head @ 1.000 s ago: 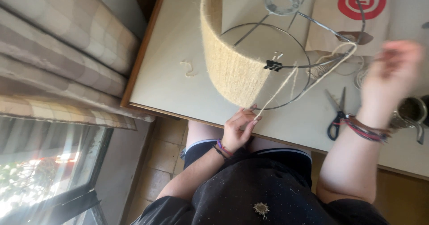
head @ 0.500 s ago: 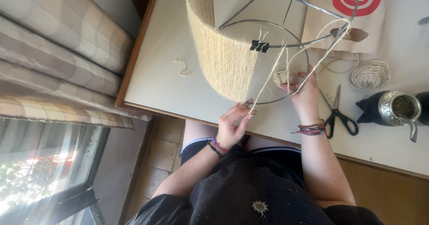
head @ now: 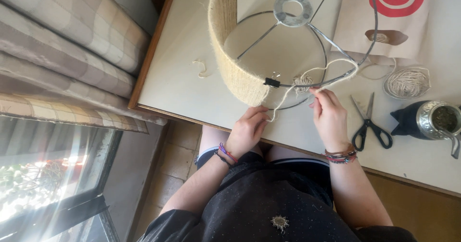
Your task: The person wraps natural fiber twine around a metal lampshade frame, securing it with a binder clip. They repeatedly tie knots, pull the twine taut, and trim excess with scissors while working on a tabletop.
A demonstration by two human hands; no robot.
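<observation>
A wire lampshade frame [head: 294,35] stands on the pale table [head: 177,86], its left side wrapped in tan jute twine [head: 229,54]. A small black binder clip [head: 272,82] pinches the wrap's end on the lower ring. My left hand [head: 248,129] grips the twine at the frame's bottom edge, near the table's front. My right hand [head: 330,117] pinches a loose strand of twine [head: 331,69] that loops up over the lower ring.
Black-handled scissors [head: 369,126] lie right of my right hand. A twine ball [head: 407,82], a metal cup in a black holder [head: 434,119] and a paper bag with a red round mark [head: 384,21] sit at right. A plaid cushion [head: 62,45] lies left, a window below it.
My right hand came down from high at the right to the lower ring, drawing the strand in. The view has shifted closer to the frame. My left hand stayed at the bottom edge.
</observation>
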